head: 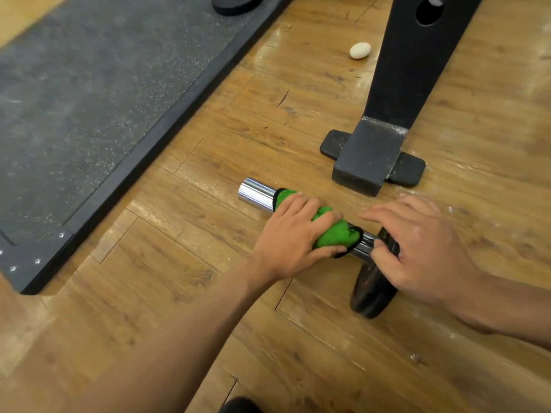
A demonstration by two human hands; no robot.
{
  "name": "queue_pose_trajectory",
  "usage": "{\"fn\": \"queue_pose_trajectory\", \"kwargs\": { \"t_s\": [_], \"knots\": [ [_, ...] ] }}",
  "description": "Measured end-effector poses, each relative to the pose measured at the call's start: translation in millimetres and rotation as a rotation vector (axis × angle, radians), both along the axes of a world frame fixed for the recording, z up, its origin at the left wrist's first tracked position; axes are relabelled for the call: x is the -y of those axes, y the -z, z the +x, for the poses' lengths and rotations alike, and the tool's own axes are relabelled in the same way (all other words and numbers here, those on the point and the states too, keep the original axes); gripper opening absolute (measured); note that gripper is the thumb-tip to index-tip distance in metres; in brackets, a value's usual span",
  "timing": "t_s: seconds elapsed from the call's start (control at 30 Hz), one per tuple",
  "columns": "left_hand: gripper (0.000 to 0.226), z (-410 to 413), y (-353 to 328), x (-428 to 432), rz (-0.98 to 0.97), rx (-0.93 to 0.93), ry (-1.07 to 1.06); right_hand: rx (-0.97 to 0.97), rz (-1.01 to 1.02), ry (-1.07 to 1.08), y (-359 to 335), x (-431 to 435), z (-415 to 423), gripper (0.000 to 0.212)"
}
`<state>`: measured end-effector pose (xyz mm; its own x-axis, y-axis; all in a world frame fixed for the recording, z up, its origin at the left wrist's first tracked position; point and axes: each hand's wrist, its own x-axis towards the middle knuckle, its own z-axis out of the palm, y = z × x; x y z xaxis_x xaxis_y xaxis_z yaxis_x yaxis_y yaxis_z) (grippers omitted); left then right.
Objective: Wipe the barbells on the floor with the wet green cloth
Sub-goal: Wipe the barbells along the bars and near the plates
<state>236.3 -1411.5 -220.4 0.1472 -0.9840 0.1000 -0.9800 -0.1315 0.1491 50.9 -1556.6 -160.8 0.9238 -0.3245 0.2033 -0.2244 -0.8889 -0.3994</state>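
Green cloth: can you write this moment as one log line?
left hand grips green cloth wrapped round bar | right hand rests on weight plate | bar lies on wood floor

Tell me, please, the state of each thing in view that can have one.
green cloth: bunched, wrapped round the barbell
barbell: lying on the floor, chrome end bare
weight plate: on the bar, standing on edge
left hand: grips the cloth
right hand: fingers straight, rests on the plate
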Motion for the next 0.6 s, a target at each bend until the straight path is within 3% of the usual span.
{"fn": "queue_pose_trajectory", "kwargs": {
  "t_s": [0.3, 0.6],
  "knots": [
    [0.067, 57, -10, -3, 0.034, -0.072, -0.304, 0.011, 0.026, 0.054, 1, 3, 2, 0.048],
    [0.058, 20, 1, 2, -0.07, -0.057, -0.297, 0.032, 0.088, 0.041, 2, 10, 4, 0.046]
  ]
}}
